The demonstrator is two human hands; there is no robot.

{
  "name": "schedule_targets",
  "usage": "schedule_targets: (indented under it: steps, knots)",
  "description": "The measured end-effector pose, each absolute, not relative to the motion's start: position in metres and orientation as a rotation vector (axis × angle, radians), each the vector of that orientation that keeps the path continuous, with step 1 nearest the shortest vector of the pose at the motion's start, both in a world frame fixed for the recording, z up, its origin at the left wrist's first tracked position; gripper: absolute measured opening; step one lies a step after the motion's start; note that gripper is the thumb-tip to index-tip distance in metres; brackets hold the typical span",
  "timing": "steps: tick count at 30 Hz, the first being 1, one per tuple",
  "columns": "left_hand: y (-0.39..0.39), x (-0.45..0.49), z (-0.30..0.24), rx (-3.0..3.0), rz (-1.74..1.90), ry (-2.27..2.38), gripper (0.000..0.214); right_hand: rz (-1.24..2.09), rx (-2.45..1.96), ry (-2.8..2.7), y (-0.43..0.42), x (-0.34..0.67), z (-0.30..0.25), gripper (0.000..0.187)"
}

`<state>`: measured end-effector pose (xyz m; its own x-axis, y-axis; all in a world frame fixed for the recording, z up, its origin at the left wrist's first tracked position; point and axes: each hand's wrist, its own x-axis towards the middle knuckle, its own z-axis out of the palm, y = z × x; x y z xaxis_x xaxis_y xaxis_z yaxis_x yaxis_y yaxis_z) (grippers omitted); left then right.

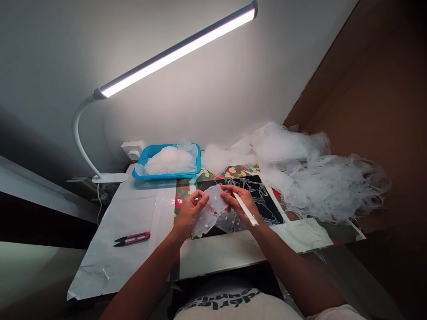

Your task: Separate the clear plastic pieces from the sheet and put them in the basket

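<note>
Piece [215,199] pinched in fingertips of left hand [193,208] and right hand [243,202], above mat [263,195]. Snips [126,240] left of mat, basket [167,176] behind-left, tangle [330,189] right.

The left hand [193,208] and right hand [240,201] partly cover the thin translucent white sheet [216,198]; at the right of the tabletop [216,258], tangled translucent strands [340,189] merge indistinctly.
</note>
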<state>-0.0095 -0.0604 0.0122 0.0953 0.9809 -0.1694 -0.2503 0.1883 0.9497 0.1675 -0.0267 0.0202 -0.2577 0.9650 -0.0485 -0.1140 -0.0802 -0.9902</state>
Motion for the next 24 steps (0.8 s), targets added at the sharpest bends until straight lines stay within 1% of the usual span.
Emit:
schedule_targets:
  steps: [5, 11, 13, 16, 18, 21, 24]
  knots:
    - [-0.061, -0.007, 0.014, 0.926, 1.133, 1.062, 0.044, 1.506, -1.02, -1.219, -0.026, 0.166, 0.018, 0.049]
    - [-0.055, -0.019, 0.015, 1.036, 1.147, 1.147, 0.043, 1.514, -1.023, -1.245, -0.023, 0.17, 0.012, 0.046]
    - [-0.039, -0.035, 0.026, 1.159, 1.203, 1.198, 0.043, 1.5, -1.039, -1.248, -0.023, 0.178, 0.007, 0.045]
    - [0.004, -0.071, 0.058, 1.477, 1.247, 1.321, 0.041, 1.468, -1.067, -1.232, -0.025, 0.194, -0.001, 0.043]
    - [0.039, -0.098, 0.084, 1.827, 1.074, 1.544, 0.037, 1.433, -1.096, -1.214, -0.028, 0.205, -0.004, 0.043]
    - [0.085, -0.13, 0.111, 1.994, 0.905, 1.647, 0.029, 1.38, -1.131, -1.207, -0.034, 0.219, -0.005, 0.044]
    - [0.114, -0.149, 0.118, 2.108, 0.779, 1.774, 0.018, 1.345, -1.169, -1.233, -0.041, 0.232, -0.006, 0.045]
